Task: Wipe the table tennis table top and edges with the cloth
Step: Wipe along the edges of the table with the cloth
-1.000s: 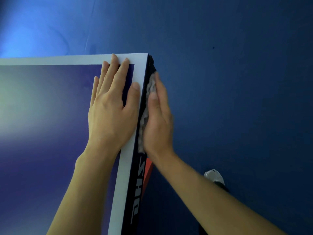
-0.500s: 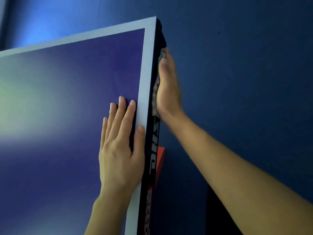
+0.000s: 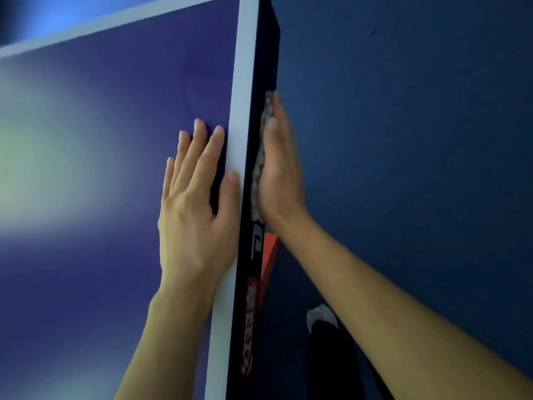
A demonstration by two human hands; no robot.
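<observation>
The table tennis table [image 3: 101,140] has a dark blue top with a white border line [image 3: 240,111] and a black side edge [image 3: 253,255] with lettering. My left hand [image 3: 196,206] lies flat on the top, thumb on the white line. My right hand [image 3: 278,168] presses a grey cloth [image 3: 261,157] flat against the black side edge with straight fingers. Only a thin strip of the cloth shows between palm and edge.
A blue floor [image 3: 418,140] spreads to the right of the table. An orange-red part [image 3: 271,252] of the frame sticks out below the edge. My foot in a white sock [image 3: 321,317] stands near the table's side.
My right hand slid the cloth along the side edge, away from the corner and toward me. My left hand also drew back along the top, and the corner has left the view.
</observation>
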